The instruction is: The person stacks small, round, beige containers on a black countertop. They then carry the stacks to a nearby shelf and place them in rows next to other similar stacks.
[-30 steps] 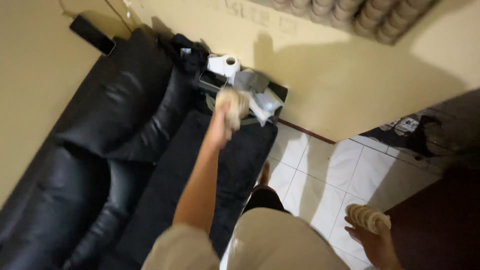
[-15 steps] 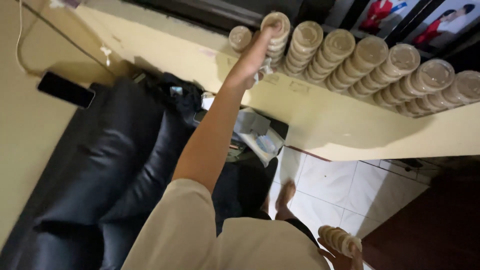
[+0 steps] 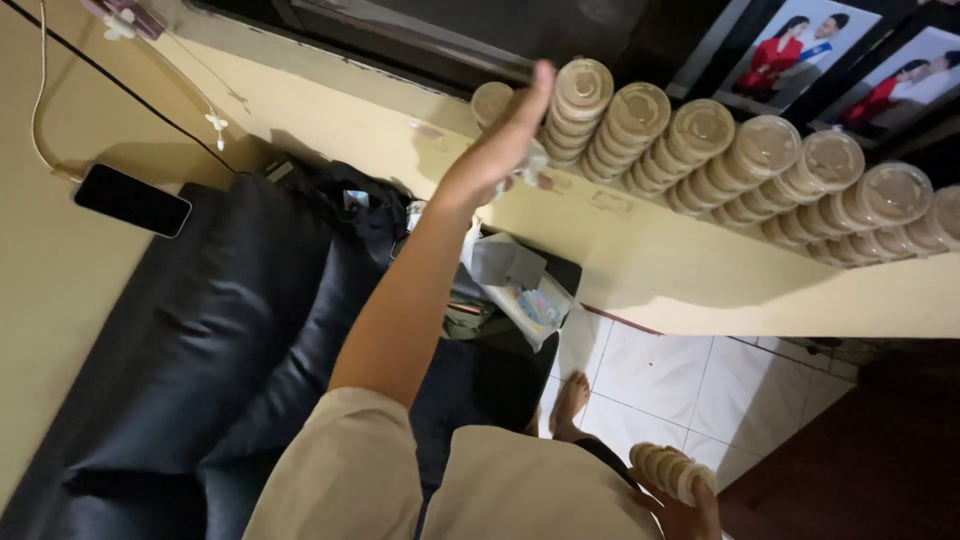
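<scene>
Left hand (image 3: 500, 145) raised to the far ledge, fingers spread open against a stack of lidded cups (image 3: 578, 110) in the row, right hand (image 3: 685, 505) near, gripping a short cup stack (image 3: 670, 470), black sofa (image 3: 200, 350) at left.

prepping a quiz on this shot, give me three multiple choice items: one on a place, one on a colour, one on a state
1. Where do the stacks of lidded cups sit?
A. on the wall ledge
B. on the sofa
C. on the floor

2. What colour is the sofa?
A. red
B. black
C. white

3. What is the right hand doing?
A. hanging empty
B. pressing the phone
C. holding a short stack of cups

Answers: 1 A, the rows line the ledge; 2 B, its leather is black; 3 C, the fingers wrap the stack, while the left hand reaches to the ledge.
</scene>
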